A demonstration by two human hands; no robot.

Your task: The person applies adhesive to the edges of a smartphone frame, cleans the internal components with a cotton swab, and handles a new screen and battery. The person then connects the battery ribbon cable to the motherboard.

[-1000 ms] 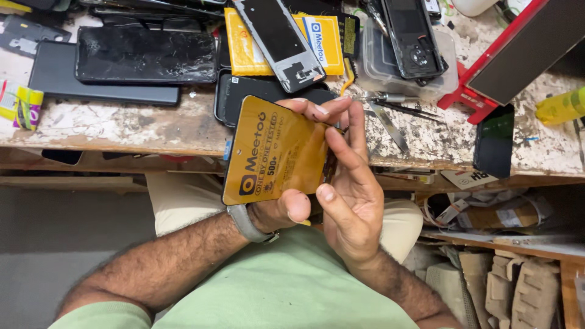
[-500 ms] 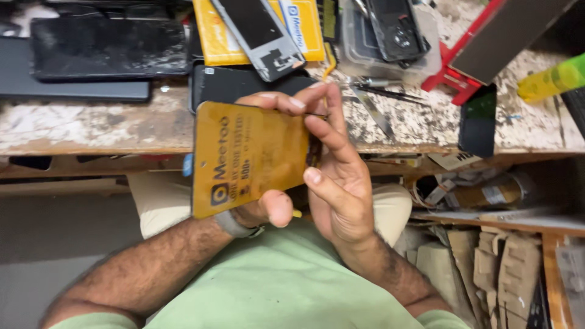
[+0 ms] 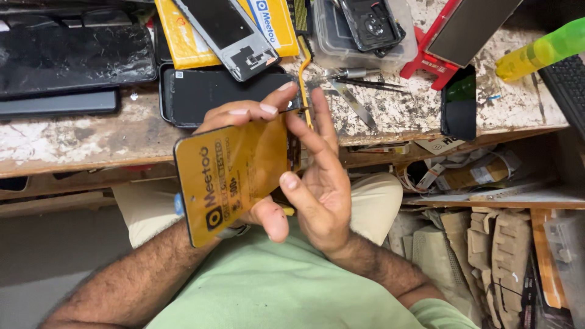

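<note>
Yellow-filmed panel [image 3: 234, 176] held in both hands above the lap, short of the bench [image 3: 390, 116].

I found the film intact across the whole face, no corner lifted, so I judged the peeling or fitting not yet started and all of it left to do. Left hand [image 3: 256, 164] was clasped on the panel: fingers [image 3: 247, 113] curled over its top edge, thumb pressed on its lower right corner. Right hand [image 3: 317, 183] stood at the panel's right edge, fingers extended and flat along it, thumb tip touching that edge; it touched rather than gripped, palm unclenched. Panel was tilted, face up to the camera. On the bench beyond lay a dark phone [image 3: 225, 91], tweezers [image 3: 365, 82] and a green bottle [image 3: 542, 49], all well apart from the hands.
</note>
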